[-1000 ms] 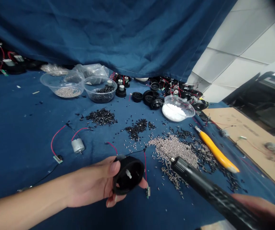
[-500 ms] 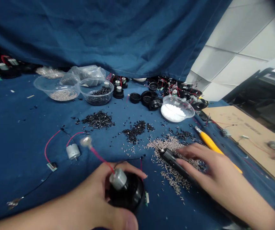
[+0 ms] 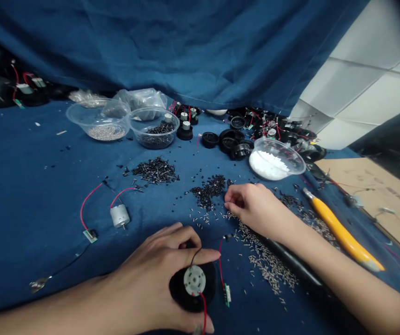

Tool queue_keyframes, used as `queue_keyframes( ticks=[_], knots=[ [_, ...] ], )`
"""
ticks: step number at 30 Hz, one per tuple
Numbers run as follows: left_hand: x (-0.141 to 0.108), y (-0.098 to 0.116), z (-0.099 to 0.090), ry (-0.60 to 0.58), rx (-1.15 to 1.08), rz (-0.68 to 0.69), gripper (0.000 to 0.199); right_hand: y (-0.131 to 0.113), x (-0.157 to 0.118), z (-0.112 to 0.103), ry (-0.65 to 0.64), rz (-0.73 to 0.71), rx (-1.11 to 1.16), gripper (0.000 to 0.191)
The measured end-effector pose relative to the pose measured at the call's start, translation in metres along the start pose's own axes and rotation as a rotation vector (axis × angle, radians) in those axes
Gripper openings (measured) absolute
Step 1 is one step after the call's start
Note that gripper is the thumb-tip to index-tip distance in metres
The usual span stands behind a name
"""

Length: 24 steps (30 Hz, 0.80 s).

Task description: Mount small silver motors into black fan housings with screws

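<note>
My left hand (image 3: 161,270) is wrapped round a round black housing (image 3: 175,291), which has a silver motor (image 3: 195,280) standing in its middle and a red wire running down from it. My right hand (image 3: 250,204) is pinched just right of the pile of small black screws (image 3: 209,191); whatever its fingertips hold is too small to make out. Under my right forearm lies a dark tool (image 3: 290,258), partly covered, beside the scattered silver screws (image 3: 266,265). A small green board (image 3: 227,295) with a red wire lies right of the housing.
Clear bowls of silver screws (image 3: 106,132), black screws (image 3: 158,135) and white bits (image 3: 270,165) stand at the back. A loose motor (image 3: 119,216) lies left, a yellow-handled tool (image 3: 343,232) right. Black caps (image 3: 230,141) and cardboard (image 3: 377,186) lie beyond.
My right hand has let go of the dark tool and moved left and up to the small black screws. The housing has turned upright in my left hand, its motor now facing the camera.
</note>
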<state>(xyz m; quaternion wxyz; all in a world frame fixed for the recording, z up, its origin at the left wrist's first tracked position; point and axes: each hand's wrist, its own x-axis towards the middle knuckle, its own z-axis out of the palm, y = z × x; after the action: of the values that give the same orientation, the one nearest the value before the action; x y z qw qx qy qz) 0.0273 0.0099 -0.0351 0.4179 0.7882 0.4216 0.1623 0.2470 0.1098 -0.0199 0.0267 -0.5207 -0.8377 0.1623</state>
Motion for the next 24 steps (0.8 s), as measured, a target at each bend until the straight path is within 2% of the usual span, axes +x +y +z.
queue_keyframes(
  ticks=[4,8,11,14,18,21,24],
  knots=[
    [0.003,0.0,-0.004,-0.047,0.042,-0.034,0.068,0.0,0.002,0.0,-0.022,-0.015,0.054,0.013],
    [0.003,-0.001,-0.022,-0.169,-0.12,0.006,0.067,0.002,0.001,0.001,-0.011,-0.001,0.086,0.013],
    [0.003,0.0,-0.039,-0.224,-0.321,-0.023,0.041,0.002,-0.001,0.003,0.024,0.023,0.061,0.01],
    [0.005,0.001,-0.047,-0.218,-0.429,-0.015,0.021,0.003,-0.003,0.006,0.047,0.048,0.05,0.008],
    [0.009,-0.002,-0.044,-0.233,-0.396,-0.007,0.015,0.003,-0.005,0.008,0.059,0.042,0.07,0.011],
    [0.01,0.0,-0.043,-0.169,-0.325,-0.015,0.011,0.002,-0.007,0.008,0.067,0.027,0.115,0.01],
    [0.007,0.006,-0.044,-0.123,-0.209,-0.018,0.011,0.001,-0.007,0.008,0.104,0.009,0.261,0.01]
  ],
)
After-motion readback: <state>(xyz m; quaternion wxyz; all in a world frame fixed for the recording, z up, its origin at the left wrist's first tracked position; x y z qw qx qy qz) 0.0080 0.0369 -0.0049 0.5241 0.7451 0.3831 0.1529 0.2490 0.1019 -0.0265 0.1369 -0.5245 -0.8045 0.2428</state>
